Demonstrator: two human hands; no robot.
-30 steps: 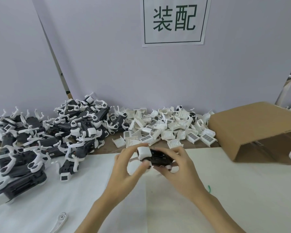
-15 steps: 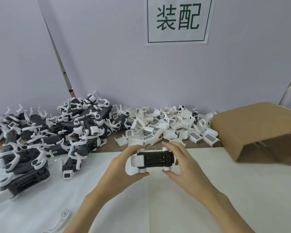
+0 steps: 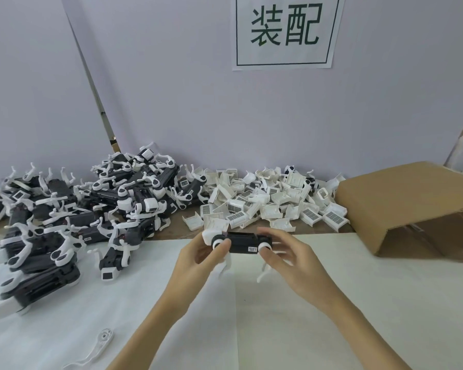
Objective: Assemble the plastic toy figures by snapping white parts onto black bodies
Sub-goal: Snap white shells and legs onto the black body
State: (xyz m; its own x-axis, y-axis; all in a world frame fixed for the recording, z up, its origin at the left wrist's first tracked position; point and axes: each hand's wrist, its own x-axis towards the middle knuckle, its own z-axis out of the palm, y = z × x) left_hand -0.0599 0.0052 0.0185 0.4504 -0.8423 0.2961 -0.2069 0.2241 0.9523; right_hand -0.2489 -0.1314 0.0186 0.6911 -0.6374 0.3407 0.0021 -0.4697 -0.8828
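1. The person holds one black body (image 3: 242, 243) up off the table (image 3: 332, 303), level and side-on, probably so both ends and the dangling white legs can be checked.
2. The left hand (image 3: 198, 259) grasps the end carrying the white head piece (image 3: 211, 234); the right hand (image 3: 286, 256) pinches the other end by its white joint. The body spans the gap between both grips.
3. Supplies sit within reach: loose white parts (image 3: 265, 206) heaped behind, finished figures (image 3: 72, 217) piled left, likely sorted by stage.
4. A cardboard box (image 3: 409, 201) lies at right.
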